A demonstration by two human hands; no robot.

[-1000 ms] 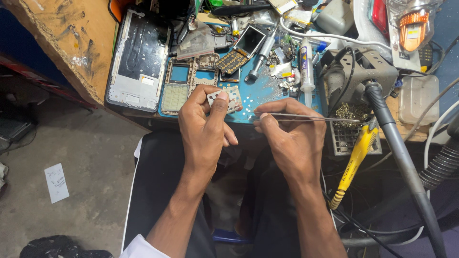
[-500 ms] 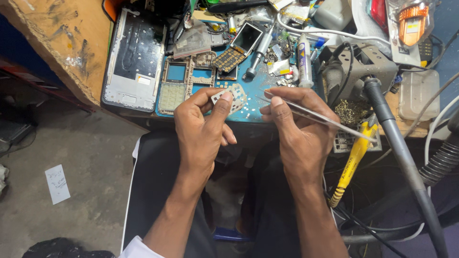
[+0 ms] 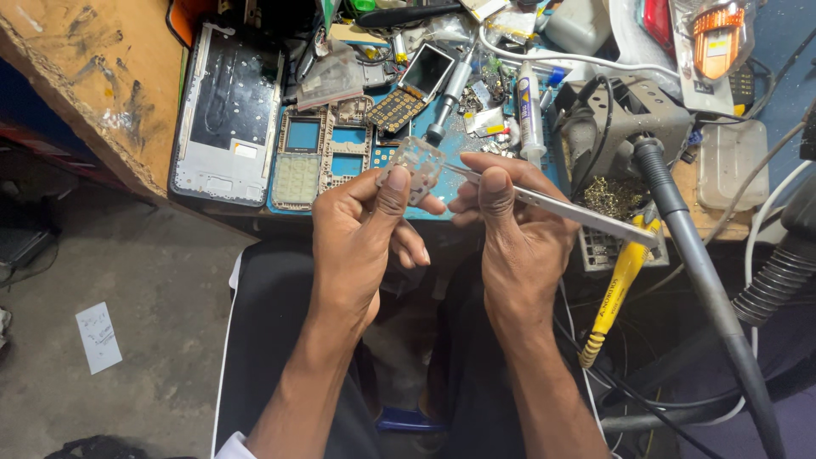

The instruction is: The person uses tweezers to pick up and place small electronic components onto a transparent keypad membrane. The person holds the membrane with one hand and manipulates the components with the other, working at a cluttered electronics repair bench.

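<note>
My left hand (image 3: 361, 234) pinches a small translucent keypad membrane (image 3: 414, 167) between thumb and fingers, holding it just above the front edge of the blue work mat (image 3: 463, 149). My right hand (image 3: 510, 229) grips metal tweezers (image 3: 561, 206). The tweezers' tips point left and touch the right side of the membrane, and their long end sticks out to the right past my hand. Both hands hover close together over my lap.
On the bench lie a white phone frame (image 3: 228, 115), two keypad housings (image 3: 319, 153), a small phone circuit board with screen (image 3: 408, 89), a white tube (image 3: 529, 110) and a black pen-like tool (image 3: 449, 92). A soldering stand (image 3: 633, 119), a yellow-handled tool (image 3: 619, 293) and a grey hose (image 3: 705, 289) crowd the right.
The tweezers' tips have swung left and now touch the membrane. My left hand has tilted the membrane up so that its flat face shows.
</note>
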